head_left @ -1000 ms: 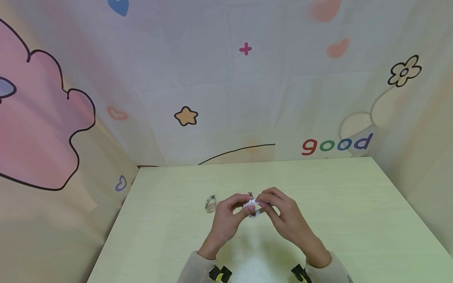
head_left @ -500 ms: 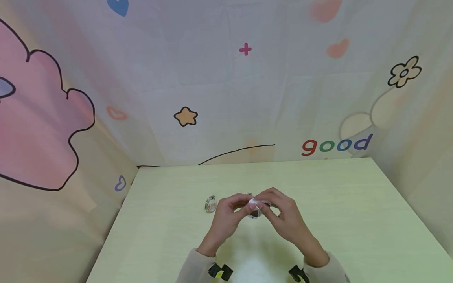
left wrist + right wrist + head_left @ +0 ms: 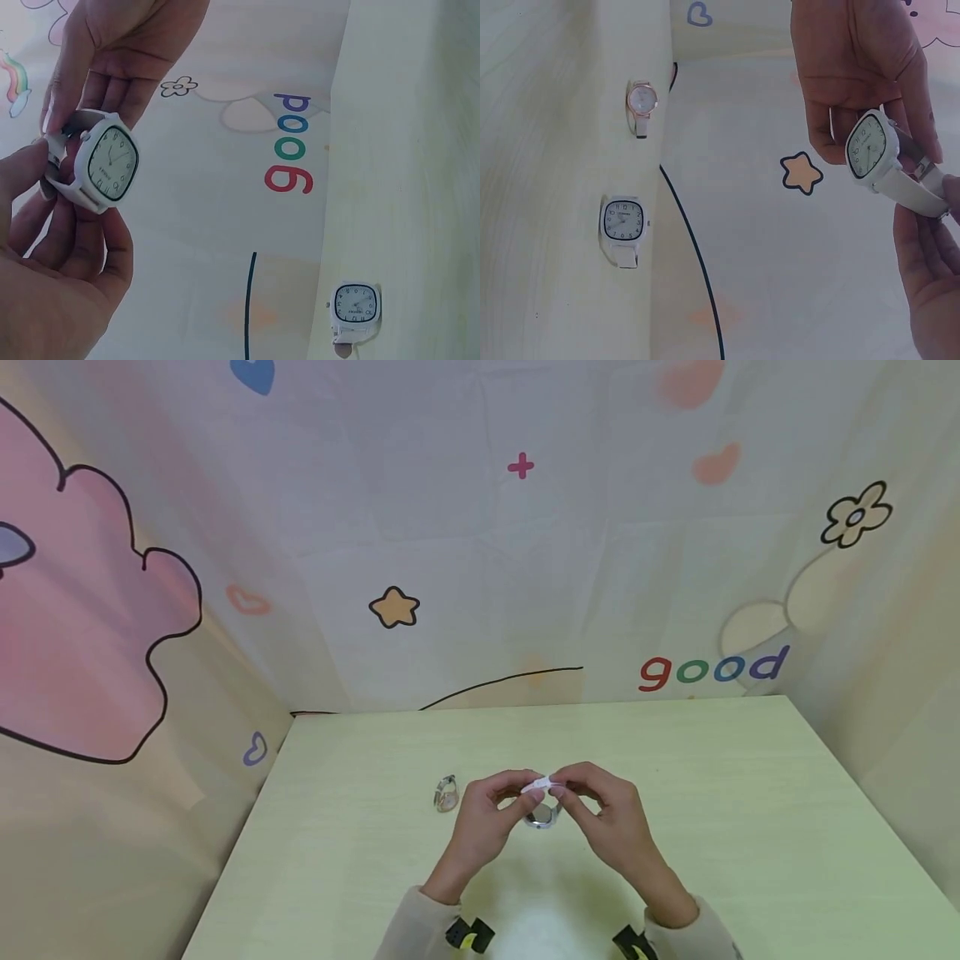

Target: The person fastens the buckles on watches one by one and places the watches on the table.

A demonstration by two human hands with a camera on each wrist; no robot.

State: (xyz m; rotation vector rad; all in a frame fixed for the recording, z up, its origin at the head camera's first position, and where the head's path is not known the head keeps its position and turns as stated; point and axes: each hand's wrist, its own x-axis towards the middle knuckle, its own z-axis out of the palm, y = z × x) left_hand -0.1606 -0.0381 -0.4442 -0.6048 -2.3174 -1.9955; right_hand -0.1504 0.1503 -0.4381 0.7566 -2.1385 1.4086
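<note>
A white wristwatch (image 3: pixel 112 165) with a rounded-square dial is held up between both hands, its strap bent into a loop. In the head view my left hand (image 3: pixel 480 818) pinches the white strap (image 3: pixel 542 784) with thumb and fingers from the left. From the right, my right hand (image 3: pixel 607 806) pinches the other side of the strap close by. The watch case (image 3: pixel 542 816) hangs below the fingertips there. The left wrist view shows the strap ends meeting near a small buckle (image 3: pixel 54 156), partly covered by the fingers of the left hand (image 3: pixel 60 292).
Two more watches lie on the pale table (image 3: pixel 360 860): a round rose-gold one (image 3: pixel 642 100) and a square white one (image 3: pixel 623 220). The round watch (image 3: pixel 446 793) is left of the hands in the head view. A printed curtain (image 3: pixel 450 527) stands behind the table.
The right hand has shifted slightly right and down. The fingertips have drawn a little apart, so more of the strap between them and the watch case below now shows.
</note>
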